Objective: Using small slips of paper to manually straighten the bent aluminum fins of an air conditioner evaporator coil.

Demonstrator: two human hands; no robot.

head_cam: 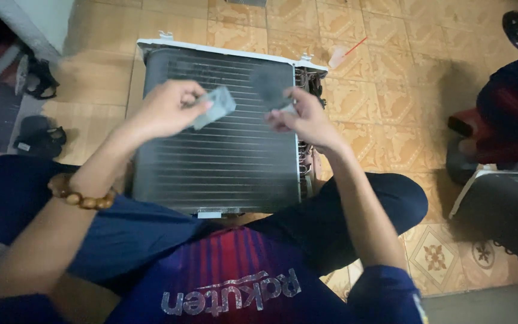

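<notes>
My left hand [166, 109] has its fingers curled and pinching a small grey pad [214, 107], a flat rectangular piece blurred by motion, just left of the frame's centre. My right hand [304, 117] pinches a dark round-ended piece [273, 87] between thumb and fingertips; it is too blurred for me to say what it is. Both hands hover close together, not touching, over the upper half of the finned coil [223, 162].

The grey pad looks light and somewhat soft, so I judge a thumb-and-finger pinch at its edge is enough. The coil is another matter: its thin metal fins look easy to bend, so I would take it by its white frame [229, 53] along the top edge, not by the face.

Further out, a wooden bead bracelet [79, 195] sits on my left wrist at lower left. The coil rests between my knees on the patterned tile floor [379, 102]. A pair of dark sandals [38, 138] lies at the left edge, and a dark red seat [505, 129] stands at the right.
</notes>
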